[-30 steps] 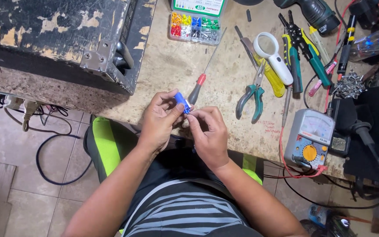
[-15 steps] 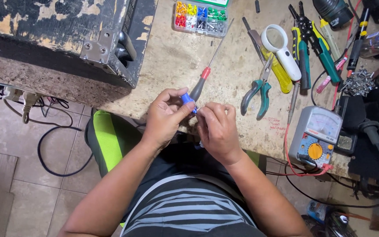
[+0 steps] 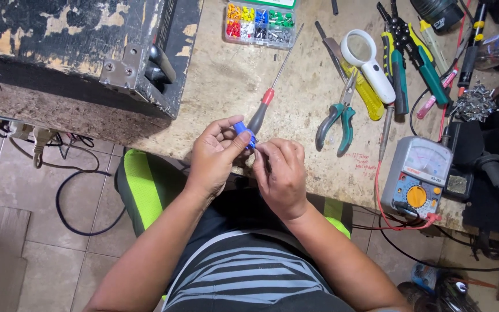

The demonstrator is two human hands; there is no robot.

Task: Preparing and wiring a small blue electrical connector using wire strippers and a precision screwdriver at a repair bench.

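Pinched between left hand (image 3: 215,159) thumb and fingers at the workbench's (image 3: 226,81) near edge, a small blue connector (image 3: 244,132), right hand (image 3: 281,173) fingertips pressed against it, beside a red-collared screwdriver (image 3: 264,104).

Your view is evenly bright and sharp; soft shadows sit under tools on the scuffed beige desk (image 3: 226,81), edges bend slightly.

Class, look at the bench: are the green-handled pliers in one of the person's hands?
No. The pliers lie on the bench, apart from both hands, while the left hand pinches a small blue part.
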